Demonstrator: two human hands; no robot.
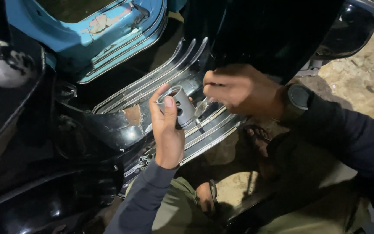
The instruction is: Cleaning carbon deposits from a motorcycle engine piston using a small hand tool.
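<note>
Left hand: the left hand is seen raised from the near edge of the scooter floorboard, fingers wrapped around a grey metal sleeve.
Sleeve: it is held upright, slightly tilted, long axis running bottom to top, open mouth at the top; side holes are shown.
Right hand: the right hand is closed in a loose fist just right of the sleeve, knuckles toward it; whether anything is pinched cannot be told. A dark wristwatch is worn.
Relation: the sleeve lies left of and slightly below the right hand, already gripped by the left.
Beyond: ribbed floorboard rails, a black body panel and a blue panel at the far left corner.
</note>
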